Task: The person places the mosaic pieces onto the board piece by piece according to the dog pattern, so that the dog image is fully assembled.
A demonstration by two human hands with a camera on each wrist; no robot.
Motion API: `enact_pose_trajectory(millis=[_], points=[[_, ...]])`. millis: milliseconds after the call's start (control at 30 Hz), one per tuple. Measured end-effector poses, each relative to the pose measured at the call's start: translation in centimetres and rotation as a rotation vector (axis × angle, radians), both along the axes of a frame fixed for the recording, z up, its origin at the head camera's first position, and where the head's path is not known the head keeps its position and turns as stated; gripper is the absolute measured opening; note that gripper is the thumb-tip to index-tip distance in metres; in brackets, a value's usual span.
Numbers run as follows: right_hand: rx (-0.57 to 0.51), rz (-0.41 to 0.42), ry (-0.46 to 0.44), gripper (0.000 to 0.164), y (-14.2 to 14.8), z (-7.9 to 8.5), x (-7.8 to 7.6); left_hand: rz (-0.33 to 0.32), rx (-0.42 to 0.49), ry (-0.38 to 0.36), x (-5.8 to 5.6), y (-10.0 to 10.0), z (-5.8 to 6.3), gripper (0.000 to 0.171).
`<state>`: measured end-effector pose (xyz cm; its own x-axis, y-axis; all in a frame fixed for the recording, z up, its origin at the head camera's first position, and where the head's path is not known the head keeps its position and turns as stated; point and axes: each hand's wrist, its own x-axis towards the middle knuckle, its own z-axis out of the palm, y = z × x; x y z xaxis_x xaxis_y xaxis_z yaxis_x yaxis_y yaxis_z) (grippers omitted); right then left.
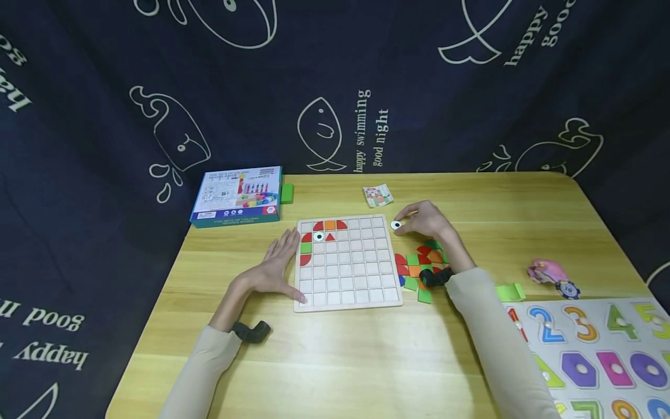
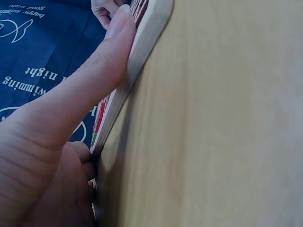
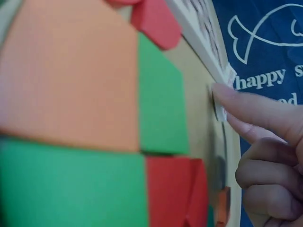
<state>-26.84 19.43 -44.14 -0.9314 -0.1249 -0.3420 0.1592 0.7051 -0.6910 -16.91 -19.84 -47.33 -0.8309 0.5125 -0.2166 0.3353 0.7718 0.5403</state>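
Note:
A white wooden grid board [image 1: 349,262] lies on the table with several tiles set in its upper left squares: red curved pieces, an orange square [image 1: 330,225], a green square [image 1: 306,248], a red triangle [image 1: 330,237] and a round eye piece [image 1: 319,236]. My left hand [image 1: 273,265] spreads along the board's left side, thumb on its lower left corner. Just off the board's upper right edge, my right hand [image 1: 425,222] pinches a second round eye piece [image 1: 396,224] between thumb and index finger. In the right wrist view the pinched piece [image 3: 218,106] shows nearly edge-on.
Loose red, green and orange tiles [image 1: 413,271] lie right of the board, under my right wrist. A small pattern card [image 1: 378,195] sits behind it. A boxed toy set [image 1: 238,196] stands back left; a pink toy [image 1: 548,271] and number puzzle [image 1: 597,349] lie right.

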Motion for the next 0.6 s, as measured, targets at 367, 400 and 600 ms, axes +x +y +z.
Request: enact_pose_trajectory(millis=[367, 400, 600], points=[[0.088, 0.025, 0.089, 0.035, 0.02, -0.18, 0.0, 0.001, 0.001, 0.0, 0.06, -0.11, 0.03, 0.148], [0.07, 0.031, 0.086, 0.035, 0.06, -0.21, -0.01, 0.0, 0.003, 0.0, 0.05, -0.09, 0.03, 0.148], [0.091, 0.07, 0.1, 0.031, 0.06, -0.05, -0.1, -0.005, 0.0, 0.001, -0.01, -0.02, 0.11, 0.149]])
